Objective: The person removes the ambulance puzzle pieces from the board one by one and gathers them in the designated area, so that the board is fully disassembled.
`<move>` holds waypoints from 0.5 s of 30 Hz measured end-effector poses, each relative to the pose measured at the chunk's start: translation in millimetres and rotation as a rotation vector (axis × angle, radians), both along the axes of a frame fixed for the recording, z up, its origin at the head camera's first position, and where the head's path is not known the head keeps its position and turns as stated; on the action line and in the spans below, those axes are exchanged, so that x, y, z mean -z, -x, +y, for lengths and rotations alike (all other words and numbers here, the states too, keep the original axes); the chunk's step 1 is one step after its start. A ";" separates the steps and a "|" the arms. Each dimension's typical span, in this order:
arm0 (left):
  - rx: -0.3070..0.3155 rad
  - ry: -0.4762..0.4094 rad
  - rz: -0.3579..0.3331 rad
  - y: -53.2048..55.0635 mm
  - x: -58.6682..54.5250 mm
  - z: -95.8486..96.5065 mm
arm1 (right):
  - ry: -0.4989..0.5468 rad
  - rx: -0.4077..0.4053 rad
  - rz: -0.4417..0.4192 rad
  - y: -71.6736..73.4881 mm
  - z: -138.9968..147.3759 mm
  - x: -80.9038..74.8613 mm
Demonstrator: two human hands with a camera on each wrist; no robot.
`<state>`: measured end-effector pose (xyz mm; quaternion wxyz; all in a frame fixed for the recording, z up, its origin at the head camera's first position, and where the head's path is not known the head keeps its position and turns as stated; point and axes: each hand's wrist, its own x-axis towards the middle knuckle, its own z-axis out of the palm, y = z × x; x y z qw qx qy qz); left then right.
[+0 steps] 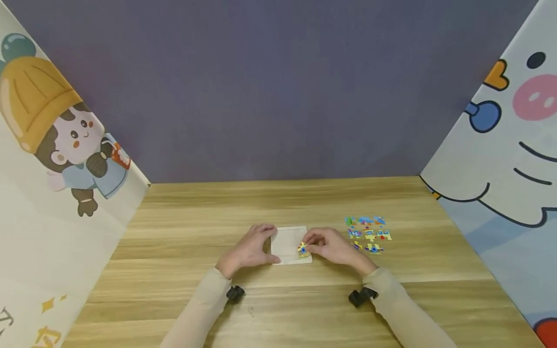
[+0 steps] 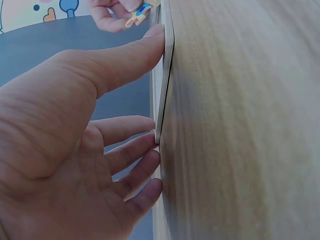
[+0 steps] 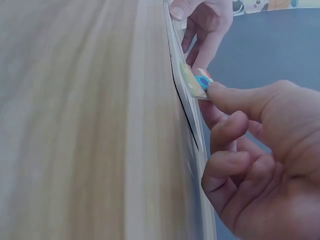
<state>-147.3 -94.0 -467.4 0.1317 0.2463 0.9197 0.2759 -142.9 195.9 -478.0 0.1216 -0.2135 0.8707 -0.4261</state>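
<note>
A pale, square puzzle tray (image 1: 285, 245) with a thin border lies flat on the table. My left hand (image 1: 251, 246) holds it at its left side, thumb at the near corner and fingers at the far one. In the left wrist view the thumb of that hand (image 2: 75, 135) presses on the tray's edge (image 2: 163, 95). My right hand (image 1: 332, 245) pinches a yellow puzzle piece (image 1: 302, 249) with a blue round spot between thumb and fingers. This piece (image 3: 192, 82) stands tilted over the tray's right part in the right wrist view, its lower edge close to the surface.
Several colourful puzzle pieces (image 1: 369, 234) lie in rows on the wooden table (image 1: 209, 208), to the right of the tray and beyond my right hand. A dark panel (image 1: 278, 96) rises behind the table, and printed side panels stand at left and right.
</note>
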 end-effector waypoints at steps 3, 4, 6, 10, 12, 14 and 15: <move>0.003 0.014 -0.008 0.5 -1.9 -0.3 | -0.016 0.043 0.012 -1.0 3.7 -1.7; 0.002 0.010 -0.008 0.6 -2.1 -0.4 | -0.018 0.054 0.015 -1.2 5.1 -1.4; 0.005 0.007 -0.008 0.9 -2.8 -0.4 | -0.014 0.071 0.022 -1.4 8.2 -0.7; 0.004 0.002 -0.014 1.1 -4.3 0.2 | 0.006 0.091 0.028 -2.4 13.2 0.2; 0.003 0.007 -0.019 0.6 -4.4 0.3 | 0.009 0.103 0.025 -3.3 15.4 0.3; 0.002 0.009 -0.021 0.1 -3.4 0.2 | 0.011 0.110 0.029 -4.0 18.6 1.2; 0.000 0.010 -0.023 -0.4 -3.0 0.1 | 0.013 0.115 0.029 -4.4 20.2 1.6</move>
